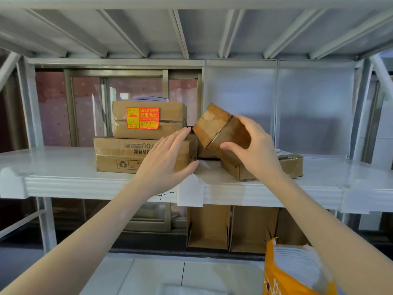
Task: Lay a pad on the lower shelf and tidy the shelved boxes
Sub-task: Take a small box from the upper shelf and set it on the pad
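Two hands are up at the shelf (pixel 85 184): your right hand (pixel 253 150) grips a small tilted box (pixel 214 126) (lifted above a flat carton (pixel 293 167)), your left hand (pixel 168 158) lies open, fingers spread, against the stacked boxes (pixel 136 141).

Matt brown cardboard boxes (pixel 146 155), tape-glossed, on a smooth white painted metal shelf (pixel 63 167)

Orange bag (pixel 297 273) cut off at bottom edge; flat box (pixel 293 165) partly behind right hand (pixel 253 150)
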A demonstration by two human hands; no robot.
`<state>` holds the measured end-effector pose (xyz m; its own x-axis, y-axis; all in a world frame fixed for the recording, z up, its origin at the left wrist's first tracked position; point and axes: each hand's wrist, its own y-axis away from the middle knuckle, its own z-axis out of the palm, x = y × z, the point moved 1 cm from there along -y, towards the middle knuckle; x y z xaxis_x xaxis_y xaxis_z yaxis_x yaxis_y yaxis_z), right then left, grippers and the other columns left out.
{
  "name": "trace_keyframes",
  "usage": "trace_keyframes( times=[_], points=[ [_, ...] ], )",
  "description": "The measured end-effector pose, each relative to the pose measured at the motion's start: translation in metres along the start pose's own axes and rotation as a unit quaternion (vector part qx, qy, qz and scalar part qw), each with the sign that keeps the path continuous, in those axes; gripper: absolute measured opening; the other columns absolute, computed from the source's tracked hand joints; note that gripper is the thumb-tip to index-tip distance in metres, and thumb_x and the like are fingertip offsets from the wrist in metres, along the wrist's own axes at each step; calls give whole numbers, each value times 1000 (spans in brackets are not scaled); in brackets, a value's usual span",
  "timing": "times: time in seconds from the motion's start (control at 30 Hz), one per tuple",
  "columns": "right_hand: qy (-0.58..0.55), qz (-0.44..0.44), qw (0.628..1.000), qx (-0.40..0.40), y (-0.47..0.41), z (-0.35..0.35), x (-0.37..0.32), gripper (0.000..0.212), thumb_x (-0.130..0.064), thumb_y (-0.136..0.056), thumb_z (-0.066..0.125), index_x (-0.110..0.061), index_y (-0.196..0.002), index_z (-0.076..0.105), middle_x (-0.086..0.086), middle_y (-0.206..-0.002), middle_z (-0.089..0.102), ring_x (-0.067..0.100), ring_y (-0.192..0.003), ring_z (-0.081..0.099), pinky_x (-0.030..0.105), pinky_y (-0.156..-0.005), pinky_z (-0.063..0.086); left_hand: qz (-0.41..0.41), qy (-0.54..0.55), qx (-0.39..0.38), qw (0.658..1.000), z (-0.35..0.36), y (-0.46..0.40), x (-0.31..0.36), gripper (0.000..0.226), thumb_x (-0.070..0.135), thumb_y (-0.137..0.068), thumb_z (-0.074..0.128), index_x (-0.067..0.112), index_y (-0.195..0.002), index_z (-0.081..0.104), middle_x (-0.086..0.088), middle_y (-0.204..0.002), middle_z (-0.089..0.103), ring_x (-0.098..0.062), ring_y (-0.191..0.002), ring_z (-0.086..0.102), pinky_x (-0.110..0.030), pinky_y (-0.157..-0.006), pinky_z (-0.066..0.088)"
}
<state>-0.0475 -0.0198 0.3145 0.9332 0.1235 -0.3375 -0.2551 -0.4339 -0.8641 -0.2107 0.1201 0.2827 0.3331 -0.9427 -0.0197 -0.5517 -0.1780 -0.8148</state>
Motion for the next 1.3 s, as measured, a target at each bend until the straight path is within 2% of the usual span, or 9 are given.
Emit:
trace_keyframes(
  times=[0.17, 0.37, 0.5, 0.7, 0.83, 0.93, 1.03, 1.2, 1.3],
  points=[
    [-153, 56, 986, 30, 8, -17, 0, 59, -28, -77, 72, -21, -130, 47, -10, -118, 56, 2, -107, 52, 11, -90, 42, 16, -3, 7, 1000, -4, 4, 9, 84, 57, -81, 51, 24, -147, 11, 5, -155, 21, -13, -140, 26, -38, -114, 27],
    [-330, 155, 931, 8, 11, -27, 4, 32, -26, -86, 62, -16, -115, 59, -4, -109, 67, 8, -101, 62, 19, -80, 50, 25, -25, 15, 999, -15, 1, 21, 104, 60, -72, 62, 25, -149, 1, 0, -159, 0, -21, -144, 15, -45, -114, 26],
    [-396, 209, 894, -15, 16, -26, 3, 18, -32, -89, 54, -20, -97, 65, -11, -86, 69, 0, -79, 65, 20, -69, 50, 28, -51, 23, 998, -23, -1, 28, 113, 59, -67, 69, 26, -148, -1, -3, -159, -2, -23, -146, 8, -52, -115, 19],
    [-461, 260, 845, -70, 24, -28, -1, 46, -48, -76, 54, -16, -108, 65, 7, -112, 68, 21, -108, 64, 27, -75, 57, -4, -17, 29, 999, -36, -1, 32, 123, 57, -58, 77, 20, -148, 1, 0, -157, 11, -17, -145, 8, -39, -115, 11],
    [-453, 263, 846, -98, 33, -31, 1, 62, -51, -73, 58, -13, -122, 60, 18, -126, 60, 29, -114, 61, 41, -92, 51, 5, -3, 24, 1000, -43, 13, 35, 120, 60, -55, 77, 16, -146, 13, -4, -146, 28, -21, -133, 30, -42, -108, 27],
    [-447, 237, 855, -114, 41, -30, -2, 61, -48, -75, 59, -16, -126, 55, 10, -114, 62, 24, -101, 59, 36, -79, 50, 15, 35, 3, 999, -45, 29, 35, 119, 58, -56, 79, 15, -145, 14, -5, -142, 26, -14, -126, 30, -38, -103, 32],
    [-427, 200, 874, -116, 50, -30, -6, 59, -44, -75, 58, -21, -129, 50, 10, -121, 58, 22, -103, 59, 31, -71, 51, 14, 72, -18, 997, -47, 47, 31, 118, 59, -57, 76, 17, -145, 11, 1, -141, 22, -1, -123, 21, -29, -102, 30],
    [-411, 132, 890, -148, 70, -29, -17, 36, -34, -81, 55, -23, -114, 60, -1, -111, 64, 12, -101, 61, 24, -74, 49, -7, 102, -62, 993, -52, 79, 33, 113, 72, -55, 64, 28, -143, 9, 8, -140, 23, 0, -121, 23, -30, -102, 31],
    [-394, 118, 898, -158, 80, -23, -17, 28, -23, -84, 60, -21, -112, 60, 7, -113, 64, 20, -108, 60, 31, -84, 49, -44, 105, -126, 985, -54, 99, 29, 113, 82, -53, 56, 32, -144, 10, 13, -141, 23, -1, -120, 26, -34, -102, 38]
  ],
)
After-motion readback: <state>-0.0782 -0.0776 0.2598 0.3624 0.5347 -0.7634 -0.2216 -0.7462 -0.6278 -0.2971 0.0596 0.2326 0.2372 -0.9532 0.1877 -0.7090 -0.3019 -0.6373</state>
